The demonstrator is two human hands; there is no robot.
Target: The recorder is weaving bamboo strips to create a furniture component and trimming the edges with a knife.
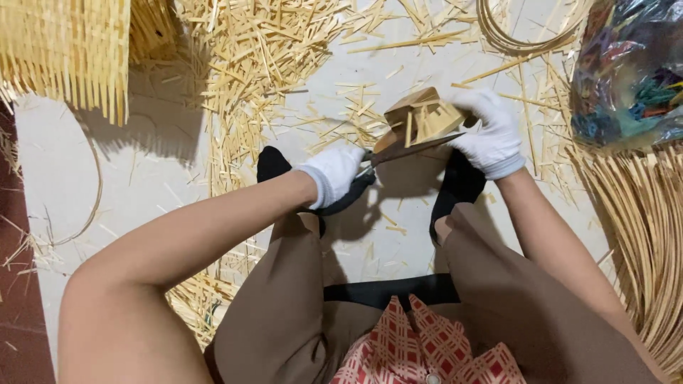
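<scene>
the person sits low over a pale floor (142, 178), knees apart, so that both gloved hands work in the gap between the feet. the left hand (333, 173) is closed around the handles of a pair of scissors (409, 151), its fingers (348, 160) pressed together on the grip; the blades lie nearly level and point toward the other hand. the right hand (493, 139) holds a small woven bamboo piece (418, 117) just above the floor, fingers (478, 103) curled over its far edge and pinching it, probably to keep it steady while the blades touch its lower side. i cannot tell how wide the blades are open. short cut strips (249, 64) lie scattered over the floor, thick at the upper left, likely trimmings. a large woven bamboo panel (67, 50) stands at the top left corner, long bamboo strips (644, 235) are bundled at the right, and a clear plastic bag (629, 67) with coloured things rests above them.
</scene>
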